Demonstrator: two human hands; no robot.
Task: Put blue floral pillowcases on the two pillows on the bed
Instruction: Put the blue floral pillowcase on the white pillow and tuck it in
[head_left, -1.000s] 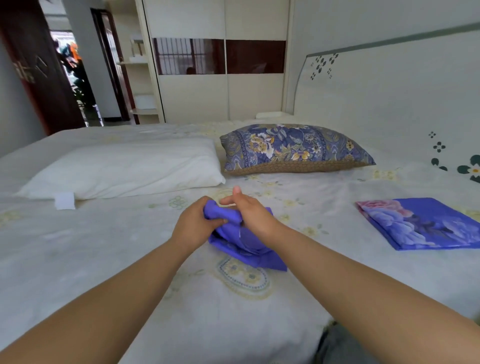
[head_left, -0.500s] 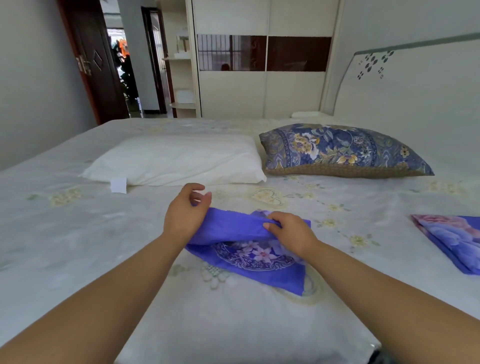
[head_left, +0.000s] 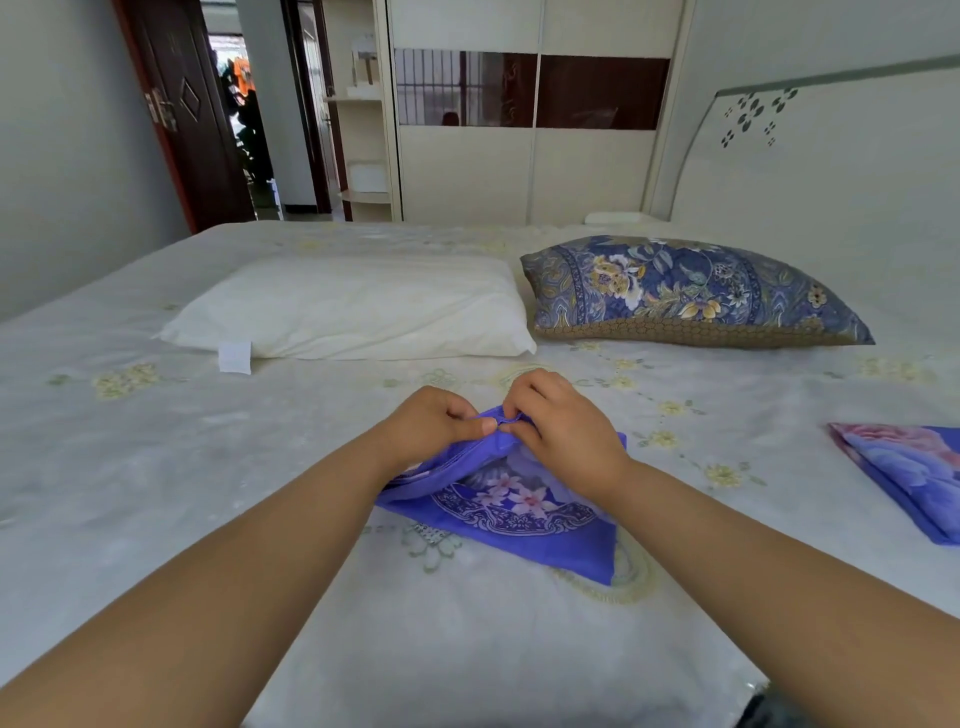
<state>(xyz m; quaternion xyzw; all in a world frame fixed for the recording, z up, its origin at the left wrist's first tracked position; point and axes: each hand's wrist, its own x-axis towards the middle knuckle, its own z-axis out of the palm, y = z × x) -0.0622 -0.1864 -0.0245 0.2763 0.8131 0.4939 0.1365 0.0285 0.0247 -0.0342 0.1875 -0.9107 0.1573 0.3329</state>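
Pinching soft folded blue floral pillowcase (head_left: 524, 514), both hands.

Home bedroom: bed (head_left: 156, 467) with headboard (head_left: 831, 171); two pillows (head_left: 353, 306); sliding-door wardrobe (head_left: 530, 171); open wooden door (head_left: 187, 114).

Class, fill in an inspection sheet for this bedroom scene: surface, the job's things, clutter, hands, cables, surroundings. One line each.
Surface: bed covered by a pale sheet with faint floral print.
Job's things: white pillow, bare; patterned pillow beside it, in a blue and gold floral cover; blue floral pillowcase on the sheet, one edge lifted; second folded pillowcase at the right edge.
Clutter: small white tag at the white pillow's corner.
Hands: left hand and right hand both pinch the lifted edge of the pillowcase.
Cables: nothing seen.
Surroundings: headboard on the right, wardrobe behind, dark door open on the left.
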